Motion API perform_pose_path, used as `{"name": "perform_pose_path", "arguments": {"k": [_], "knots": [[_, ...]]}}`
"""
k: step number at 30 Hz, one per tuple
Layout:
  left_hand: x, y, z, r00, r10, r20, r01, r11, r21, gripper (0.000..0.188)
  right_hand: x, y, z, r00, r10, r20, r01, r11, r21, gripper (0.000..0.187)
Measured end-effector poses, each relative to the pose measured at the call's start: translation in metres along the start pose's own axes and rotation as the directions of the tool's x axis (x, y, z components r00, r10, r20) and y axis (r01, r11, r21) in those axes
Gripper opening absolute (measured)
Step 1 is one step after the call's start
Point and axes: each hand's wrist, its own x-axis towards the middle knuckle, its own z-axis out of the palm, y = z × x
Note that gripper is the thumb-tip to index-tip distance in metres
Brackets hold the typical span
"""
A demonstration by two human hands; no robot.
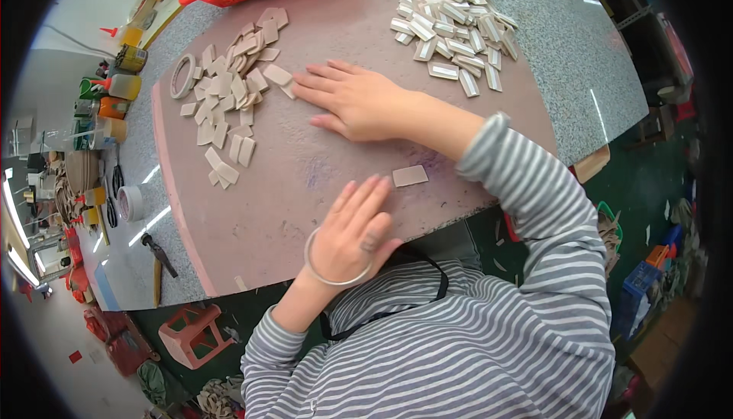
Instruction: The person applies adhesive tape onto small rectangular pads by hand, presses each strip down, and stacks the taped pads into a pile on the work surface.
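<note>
While facing a speckled grey tabletop [603,83] covered in part by a pinkish mat [252,240], working between a heap of white-striped pieces [458,46] at the far right and a looser spread of plain pale pieces [227,103] at the left. Holding the right hand [351,102] out open, palm down, fingertips right at the edge of that spread. Holding the left hand [355,234] open too, palm down, just beside one single pale piece [410,176] lying near the mat's front edge.
</note>
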Motion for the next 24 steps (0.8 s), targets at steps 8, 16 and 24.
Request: {"name": "perform_pose_path", "arguments": {"k": [8, 16, 24], "knots": [[0.021, -0.011, -0.030, 0.833, -0.549, -0.069, 0.495, 0.795, -0.351, 0.016, -0.111, -0.034, -0.079, 0.997, 0.059, 0.048, -0.069, 0.968, 0.241, 0.051], [0.068, -0.029, -0.003, 0.926, -0.284, 0.249, 0.344, 0.907, -0.242, 0.019, -0.172, -0.084, -0.097, 0.938, 0.332, -0.104, -0.300, 0.924, 0.238, 0.034], [0.055, -0.017, -0.027, 0.943, -0.323, 0.083, 0.305, 0.936, 0.175, 0.022, -0.170, -0.094, -0.077, 0.988, 0.150, -0.034, -0.154, 0.966, -0.208, 0.050]]}}
